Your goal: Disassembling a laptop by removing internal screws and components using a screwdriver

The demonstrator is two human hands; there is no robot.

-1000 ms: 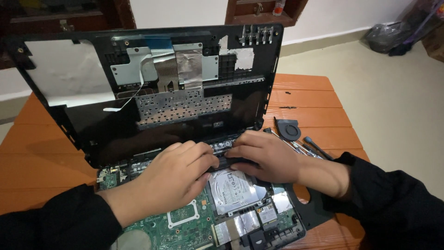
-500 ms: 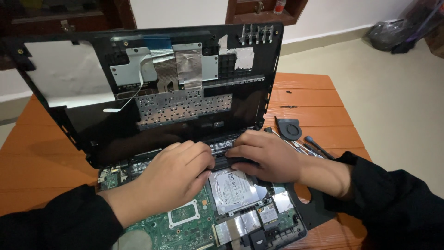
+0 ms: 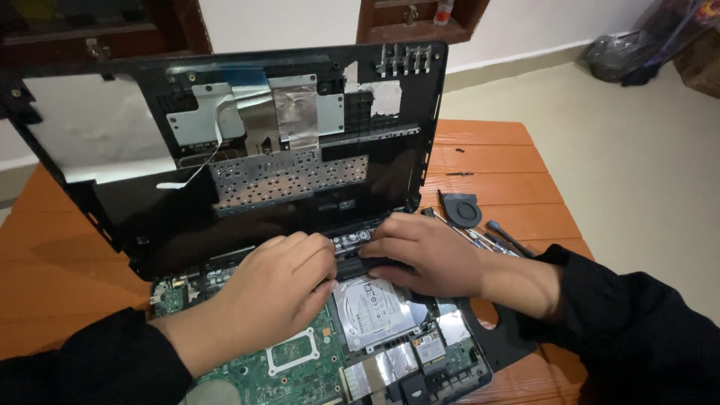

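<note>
Both hands unmoved, left hand [image 3: 281, 289] and right hand [image 3: 431, 259], fingertips hidden.

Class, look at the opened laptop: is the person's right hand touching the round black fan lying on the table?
Apart. In the head view the right hand rests on the laptop's internals, while the fan lies beyond it, bare orange table between them.

Dim, even indoor light; soft shadows, sharp focus, slight wide-angle edge stretch.
</note>
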